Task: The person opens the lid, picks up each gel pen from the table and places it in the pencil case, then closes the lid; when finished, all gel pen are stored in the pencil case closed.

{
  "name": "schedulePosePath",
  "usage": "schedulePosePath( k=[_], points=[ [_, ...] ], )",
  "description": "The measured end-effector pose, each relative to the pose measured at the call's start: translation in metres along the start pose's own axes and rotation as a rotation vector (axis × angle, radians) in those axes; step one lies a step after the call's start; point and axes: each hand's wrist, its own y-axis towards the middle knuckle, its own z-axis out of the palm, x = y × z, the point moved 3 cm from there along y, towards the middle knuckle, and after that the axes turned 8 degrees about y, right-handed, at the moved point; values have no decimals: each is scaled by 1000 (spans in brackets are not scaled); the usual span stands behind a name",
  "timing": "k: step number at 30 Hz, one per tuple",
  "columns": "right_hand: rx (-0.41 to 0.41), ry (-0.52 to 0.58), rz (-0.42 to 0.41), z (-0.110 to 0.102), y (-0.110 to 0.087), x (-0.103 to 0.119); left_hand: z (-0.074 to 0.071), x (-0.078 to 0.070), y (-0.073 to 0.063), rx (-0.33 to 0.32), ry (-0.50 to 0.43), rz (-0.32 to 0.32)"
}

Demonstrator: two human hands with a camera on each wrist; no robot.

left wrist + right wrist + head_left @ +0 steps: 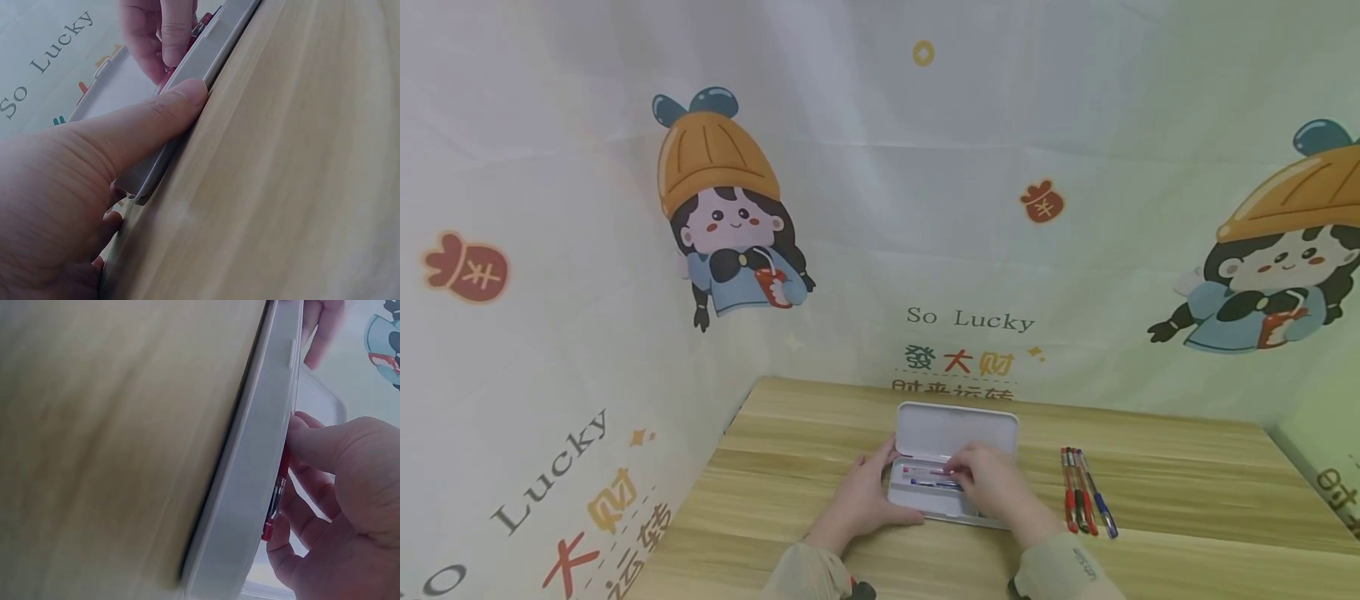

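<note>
An open white pencil case (951,427) sits on the table with its lid tilted up at the back. My left hand (861,498) grips its left end, the thumb along the front wall and the fingers behind the end. Over the case, my right hand (996,487) pinches a red pen (275,503) between thumb and fingers, low at the tray. A blue pen (925,482) lies lengthwise inside, in front of a reddish-tipped one. The right hand hides the right part of the tray.
To the right of the case, several pens (1078,496) with red, black and blue grips lie side by side on the wooden table (1195,492). A printed cloth (850,208) hangs behind the table and along its left side.
</note>
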Motion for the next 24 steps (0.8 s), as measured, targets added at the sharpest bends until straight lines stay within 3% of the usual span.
schedulePosePath(
  k=[24],
  points=[
    [-6,79,-9,-2,-9,0,0,1,2,5,3,40]
  ],
)
